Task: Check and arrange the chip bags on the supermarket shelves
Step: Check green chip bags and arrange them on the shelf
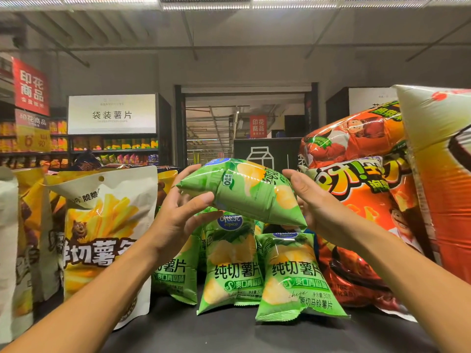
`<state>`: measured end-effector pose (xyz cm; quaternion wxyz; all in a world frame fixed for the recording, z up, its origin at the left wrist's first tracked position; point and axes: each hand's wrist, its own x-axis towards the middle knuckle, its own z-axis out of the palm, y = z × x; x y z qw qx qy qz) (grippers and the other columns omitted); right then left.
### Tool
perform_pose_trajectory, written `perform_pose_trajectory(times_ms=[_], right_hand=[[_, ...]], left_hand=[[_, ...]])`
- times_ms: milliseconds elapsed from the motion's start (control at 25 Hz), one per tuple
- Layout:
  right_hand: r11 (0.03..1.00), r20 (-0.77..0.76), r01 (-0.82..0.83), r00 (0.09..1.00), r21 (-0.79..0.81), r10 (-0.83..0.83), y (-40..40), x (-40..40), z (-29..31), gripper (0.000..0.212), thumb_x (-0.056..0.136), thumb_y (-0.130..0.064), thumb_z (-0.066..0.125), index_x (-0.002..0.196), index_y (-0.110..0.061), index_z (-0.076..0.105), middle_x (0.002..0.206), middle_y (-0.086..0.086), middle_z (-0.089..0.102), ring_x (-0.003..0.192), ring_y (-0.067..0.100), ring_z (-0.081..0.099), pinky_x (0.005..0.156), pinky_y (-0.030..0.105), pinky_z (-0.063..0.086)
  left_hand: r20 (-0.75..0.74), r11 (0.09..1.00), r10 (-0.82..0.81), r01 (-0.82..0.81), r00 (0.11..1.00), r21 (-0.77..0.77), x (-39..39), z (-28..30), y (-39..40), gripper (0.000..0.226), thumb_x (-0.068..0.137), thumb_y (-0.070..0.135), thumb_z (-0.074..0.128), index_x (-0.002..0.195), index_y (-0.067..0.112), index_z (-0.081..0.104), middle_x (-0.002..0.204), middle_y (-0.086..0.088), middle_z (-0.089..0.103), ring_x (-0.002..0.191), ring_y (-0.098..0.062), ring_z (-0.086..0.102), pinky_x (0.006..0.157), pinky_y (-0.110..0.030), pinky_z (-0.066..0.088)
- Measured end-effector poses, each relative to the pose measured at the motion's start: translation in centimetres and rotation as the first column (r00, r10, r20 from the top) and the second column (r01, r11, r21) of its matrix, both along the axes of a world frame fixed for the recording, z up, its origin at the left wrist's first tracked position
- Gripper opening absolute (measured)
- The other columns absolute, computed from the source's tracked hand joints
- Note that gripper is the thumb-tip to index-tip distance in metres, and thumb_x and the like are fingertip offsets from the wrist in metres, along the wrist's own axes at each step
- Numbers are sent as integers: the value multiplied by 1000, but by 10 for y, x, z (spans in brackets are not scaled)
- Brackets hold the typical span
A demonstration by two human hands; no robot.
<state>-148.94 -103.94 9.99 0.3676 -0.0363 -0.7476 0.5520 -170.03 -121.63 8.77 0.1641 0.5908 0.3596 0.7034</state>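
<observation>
A small green chip bag (244,192) is held tilted on its side in the air above the dark shelf top (229,329). My left hand (178,215) grips its left end, thumb in front and fingers behind. My right hand (313,202) holds its right end from behind. Below stand three more green chip bags (232,263) upright in a cluster, the right one (295,273) nearest the front.
Yellow and white fries bags (107,233) stand at the left. Large red-orange snack bags (356,200) lean at the right, with one very close (441,174) at the far right. Other snack shelves (112,149) and a doorway lie beyond.
</observation>
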Motion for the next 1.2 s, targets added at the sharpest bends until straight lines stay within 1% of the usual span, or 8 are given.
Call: perform_pose_trajectory(times_ms=[80,200,400,600,720,840,1000,1200], right_hand=[[997,-5,-4,1000,74,4,-4,3,1,81,64,-79,69,135,-45,51,138,-6,58,109,1,68,70,25,61],[954,-64,38,998,298,-20,-2,9,3,91,51,-94,63,132,-54,54,149,-21,46,133,-10,45,84,12,53],[885,38,-63,998,462,52,-4,11,-1,100,50,-86,73,141,-53,48,153,-22,43,144,-5,33,110,34,41],[889,122,-126,989,441,80,-12,10,-2,103,50,-71,85,142,-59,40,152,-25,42,138,-1,44,110,29,44],[891,79,-139,990,432,116,-14,8,-3,94,64,-38,84,146,-51,39,144,-22,50,121,-9,57,91,13,51],[931,-24,-233,968,281,250,-11,8,1,84,67,-28,74,145,-36,45,144,-9,57,130,11,57,98,29,54],[915,33,-385,923,121,384,-11,7,0,74,70,-30,67,142,-27,51,142,6,60,127,29,60,103,44,52],[934,169,-298,949,199,267,-13,2,-3,71,76,-42,66,142,-21,52,137,5,64,125,25,62,103,46,52]], left_hand=[[36,1000,16,-17,999,10,-1,0,0,75,71,29,76,139,22,44,131,-6,64,114,-22,64,80,-36,57],[63,999,24,-25,998,26,-2,0,0,56,71,31,76,123,30,56,125,-1,67,110,-20,67,76,-33,58],[60,999,32,-33,998,13,-1,1,-2,50,71,35,75,118,34,59,126,0,67,109,-21,67,76,-33,58],[55,999,28,-29,998,16,2,2,-2,54,71,36,74,122,33,56,128,0,66,116,-22,64,77,-33,57],[67,997,-59,55,996,49,4,4,-3,82,65,28,84,137,33,45,135,-6,60,121,-26,61,78,-35,57],[64,982,-185,184,981,35,5,3,-3,109,55,27,95,146,29,33,137,-8,59,118,-26,63,80,-37,58],[-44,984,-156,151,987,-91,11,-6,4,84,61,37,92,131,15,51,131,-5,64,121,-23,61,89,-39,56],[43,994,-27,31,999,-108,13,-4,3,87,49,54,92,123,24,57,123,0,70,111,-19,67,77,-38,59]])
